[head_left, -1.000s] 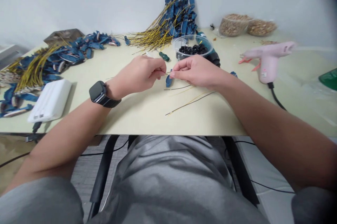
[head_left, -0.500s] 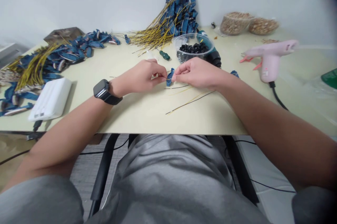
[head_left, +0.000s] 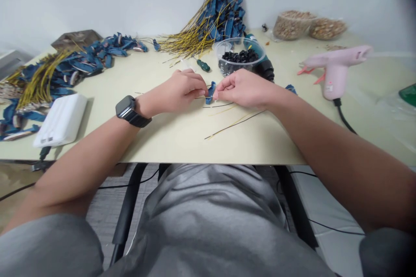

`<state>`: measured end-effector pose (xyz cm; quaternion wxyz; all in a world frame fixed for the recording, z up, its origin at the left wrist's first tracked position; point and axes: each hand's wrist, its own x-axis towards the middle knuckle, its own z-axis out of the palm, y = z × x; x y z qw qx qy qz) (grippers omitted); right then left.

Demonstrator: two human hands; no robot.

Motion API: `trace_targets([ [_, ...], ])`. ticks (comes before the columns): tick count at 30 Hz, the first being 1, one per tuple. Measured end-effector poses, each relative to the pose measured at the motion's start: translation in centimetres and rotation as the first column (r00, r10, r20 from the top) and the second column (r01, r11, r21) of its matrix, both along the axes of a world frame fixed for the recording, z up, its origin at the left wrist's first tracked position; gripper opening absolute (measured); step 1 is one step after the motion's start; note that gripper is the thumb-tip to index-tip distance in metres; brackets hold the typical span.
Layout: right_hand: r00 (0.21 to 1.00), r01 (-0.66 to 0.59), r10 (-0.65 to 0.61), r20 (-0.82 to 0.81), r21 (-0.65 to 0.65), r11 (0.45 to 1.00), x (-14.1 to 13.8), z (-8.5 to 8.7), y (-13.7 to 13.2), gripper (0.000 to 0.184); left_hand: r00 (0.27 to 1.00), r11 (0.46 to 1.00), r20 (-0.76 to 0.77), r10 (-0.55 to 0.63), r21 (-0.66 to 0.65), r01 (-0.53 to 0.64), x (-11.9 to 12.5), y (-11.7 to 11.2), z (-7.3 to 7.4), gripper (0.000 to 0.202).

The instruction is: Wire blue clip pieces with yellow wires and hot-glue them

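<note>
My left hand, with a black watch on its wrist, is closed in a pinch on a thin wire at the middle of the table. My right hand is also pinched closed, its fingertips against a small blue piece that sits between the two hands. The two sets of fingertips nearly touch. Loose thin yellow and black wires lie on the cream table just in front of my right hand.
Piles of blue pieces with yellow wires lie at far left and back centre. A clear bowl of black bits, a green screwdriver, a pink glue gun, a white box and bags of brown material stand around.
My hands have moved slightly closer together. The blue piece, below the fingertips before, is now up between them at my right fingertips.
</note>
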<state>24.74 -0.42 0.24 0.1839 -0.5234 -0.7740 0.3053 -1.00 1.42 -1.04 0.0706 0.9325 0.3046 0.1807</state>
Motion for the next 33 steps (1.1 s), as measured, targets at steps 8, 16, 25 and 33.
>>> trace_targets([
  [8,1.0,-0.006,0.006,0.01,-0.001,1.0,-0.25,0.13,-0.18,0.014,1.0,1.0,-0.016,0.007,-0.003,-0.007,0.05,-0.19,-0.07,0.035],
  [16,0.999,-0.005,0.006,0.043,-0.005,1.0,-0.33,0.11,-0.12,0.013,0.999,1.0,-0.026,0.021,-0.009,-0.021,0.14,-0.44,0.14,0.032],
  [25,0.999,-0.009,0.009,0.038,0.007,1.0,-0.28,-0.25,0.1,0.013,0.999,1.0,-0.04,0.012,-0.016,-0.013,0.09,-0.55,0.31,0.035],
  [33,0.999,0.0,0.001,0.038,-0.013,1.0,-0.37,-0.03,-0.1,0.016,0.999,0.999,-0.042,-0.007,-0.033,0.006,0.04,-0.41,0.14,0.035],
])
